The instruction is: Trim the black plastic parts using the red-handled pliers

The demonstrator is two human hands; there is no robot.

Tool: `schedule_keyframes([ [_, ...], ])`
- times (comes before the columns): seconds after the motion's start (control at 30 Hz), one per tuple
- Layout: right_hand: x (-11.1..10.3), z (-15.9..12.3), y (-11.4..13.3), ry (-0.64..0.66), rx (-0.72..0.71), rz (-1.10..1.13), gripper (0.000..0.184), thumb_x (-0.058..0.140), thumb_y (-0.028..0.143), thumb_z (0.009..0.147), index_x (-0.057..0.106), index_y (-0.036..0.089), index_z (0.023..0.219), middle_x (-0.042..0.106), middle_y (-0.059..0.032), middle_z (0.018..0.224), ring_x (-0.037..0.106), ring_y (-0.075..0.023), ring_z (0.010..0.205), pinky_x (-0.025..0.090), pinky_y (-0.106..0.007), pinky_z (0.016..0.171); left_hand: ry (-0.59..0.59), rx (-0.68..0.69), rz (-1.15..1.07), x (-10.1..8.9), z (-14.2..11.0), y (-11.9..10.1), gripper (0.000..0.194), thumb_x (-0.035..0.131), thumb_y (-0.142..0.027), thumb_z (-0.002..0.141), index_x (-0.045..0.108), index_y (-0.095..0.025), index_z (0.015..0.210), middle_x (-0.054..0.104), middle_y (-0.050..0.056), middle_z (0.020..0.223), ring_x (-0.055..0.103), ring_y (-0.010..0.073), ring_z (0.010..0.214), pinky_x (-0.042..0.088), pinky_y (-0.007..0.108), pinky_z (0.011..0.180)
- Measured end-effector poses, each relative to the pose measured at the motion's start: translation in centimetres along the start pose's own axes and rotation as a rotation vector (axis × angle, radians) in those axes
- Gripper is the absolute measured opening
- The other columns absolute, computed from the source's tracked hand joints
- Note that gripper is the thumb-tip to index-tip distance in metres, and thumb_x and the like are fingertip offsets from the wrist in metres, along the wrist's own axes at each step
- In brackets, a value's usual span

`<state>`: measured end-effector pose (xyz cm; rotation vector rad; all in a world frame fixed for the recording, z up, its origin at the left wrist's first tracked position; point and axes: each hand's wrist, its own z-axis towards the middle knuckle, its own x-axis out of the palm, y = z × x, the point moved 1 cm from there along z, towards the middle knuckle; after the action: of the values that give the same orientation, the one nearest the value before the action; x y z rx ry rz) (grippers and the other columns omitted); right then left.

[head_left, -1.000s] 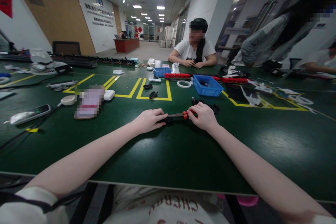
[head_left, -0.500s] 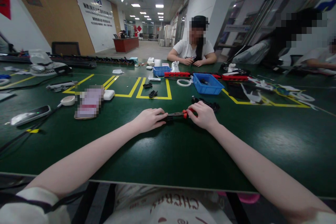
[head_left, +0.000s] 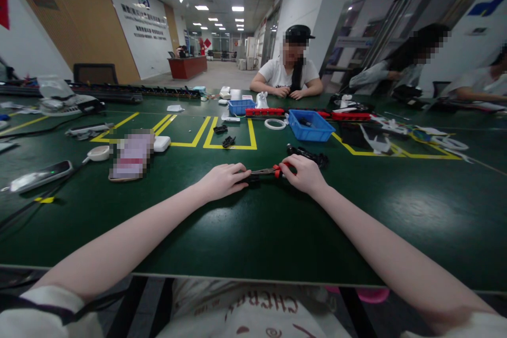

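Observation:
My right hand (head_left: 306,174) grips the red handles of a pair of long-nosed pliers (head_left: 266,171), lying roughly level just above the table. The slim metal jaws point left and reach the fingertips of my left hand (head_left: 222,181). Those fingers are bent together at the jaw tips; whatever they pinch is hidden. Under the jaws a small dark piece (head_left: 254,179) shows, too shaded to name. Just behind my right hand lies a bundle of black parts (head_left: 307,155).
Blue bins (head_left: 311,128) stand beyond my hands, beside a white ring (head_left: 275,124). Small black parts (head_left: 228,141) lie inside yellow tape lines. To the left are a phone (head_left: 132,156), a white case (head_left: 161,143) and a cable. A person in a cap (head_left: 285,74) sits opposite.
The whole scene has shifted slightly left in view. A person at the far right has changed posture. My hands and the pliers keep nearly the same pose.

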<state>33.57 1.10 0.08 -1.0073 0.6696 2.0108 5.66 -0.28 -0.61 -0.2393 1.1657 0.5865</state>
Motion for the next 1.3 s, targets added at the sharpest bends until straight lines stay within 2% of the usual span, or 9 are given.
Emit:
schedule_keyframes([
  [0.23, -0.1, 0.2, -0.1, 0.019, 0.018, -0.003, 0.032, 0.044, 0.040, 0.095, 0.065, 0.018, 0.084, 0.068, -0.0079, 0.084, 0.063, -0.0217, 0.080, 0.048, -0.033, 0.073, -0.023, 0.001, -0.020, 0.2, 0.0, 0.1, 0.035, 0.050, -0.035, 0.099, 0.058, -0.015, 0.127, 0.061, 0.011, 0.116, 0.066, 0.0197, 0.090, 0.055, 0.031, 0.078],
  [0.47, -0.7, 0.5, -0.7, 0.027, 0.002, -0.005, 0.032, 0.044, 0.042, 0.094, 0.066, 0.019, 0.085, 0.068, -0.0092, 0.086, 0.064, -0.0240, 0.082, 0.049, -0.035, 0.073, 0.008, -0.008, -0.072, -0.1, 0.1, 0.2, 0.034, 0.053, -0.033, 0.098, 0.057, -0.019, 0.128, 0.060, 0.009, 0.116, 0.065, 0.0187, 0.090, 0.054, 0.030, 0.080],
  [0.67, -0.6, 0.4, -1.4, 0.055, 0.016, -0.001, 0.034, 0.044, 0.044, 0.094, 0.066, 0.019, 0.087, 0.069, -0.0082, 0.086, 0.064, -0.0232, 0.080, 0.050, -0.035, 0.070, 0.028, -0.006, -0.112, -0.2, 0.1, 0.3, 0.026, 0.052, -0.029, 0.098, 0.065, -0.018, 0.117, 0.060, 0.008, 0.117, 0.065, 0.0182, 0.093, 0.054, 0.030, 0.083],
  [0.93, -0.5, 0.5, -1.4, 0.066, 0.005, 0.014, 0.035, 0.044, 0.045, 0.094, 0.066, 0.018, 0.088, 0.069, -0.0094, 0.087, 0.064, -0.0237, 0.079, 0.051, -0.037, 0.069, 0.028, -0.004, -0.114, -0.4, 0.2, 0.2, 0.024, 0.054, -0.031, 0.097, 0.062, -0.017, 0.115, 0.060, 0.008, 0.117, 0.065, 0.0180, 0.091, 0.053, 0.030, 0.081],
  [1.03, -0.5, 0.5, -1.2, 0.058, -0.001, 0.012, 0.033, 0.044, 0.044, 0.094, 0.066, 0.019, 0.087, 0.069, -0.0094, 0.086, 0.064, -0.0239, 0.079, 0.050, -0.037, 0.069, 0.028, -0.021, -0.128, -0.4, 0.3, 0.2, 0.029, 0.054, -0.035, 0.096, 0.057, -0.016, 0.118, 0.060, 0.009, 0.117, 0.065, 0.0192, 0.092, 0.053, 0.030, 0.078],
  [1.17, -0.4, 0.4, -0.9, 0.048, -0.011, 0.005, 0.033, 0.044, 0.043, 0.094, 0.065, 0.019, 0.087, 0.068, -0.0090, 0.086, 0.064, -0.0235, 0.080, 0.049, -0.036, 0.071, 0.031, -0.066, -0.137, -0.5, 0.4, 0.1, 0.046, 0.055, -0.041, 0.096, 0.046, -0.017, 0.133, 0.057, 0.011, 0.125, 0.065, 0.0216, 0.096, 0.054, 0.032, 0.080],
  [1.3, -0.3, 0.4, -0.8, 0.043, -0.018, -0.001, 0.034, 0.043, 0.044, 0.094, 0.065, 0.019, 0.086, 0.068, -0.0086, 0.085, 0.064, -0.0229, 0.079, 0.048, -0.035, 0.071, 0.055, -0.060, -0.134, -0.5, 0.5, 0.1, 0.043, 0.054, -0.039, 0.097, 0.049, -0.017, 0.133, 0.059, 0.010, 0.123, 0.065, 0.0224, 0.099, 0.053, 0.033, 0.084],
])
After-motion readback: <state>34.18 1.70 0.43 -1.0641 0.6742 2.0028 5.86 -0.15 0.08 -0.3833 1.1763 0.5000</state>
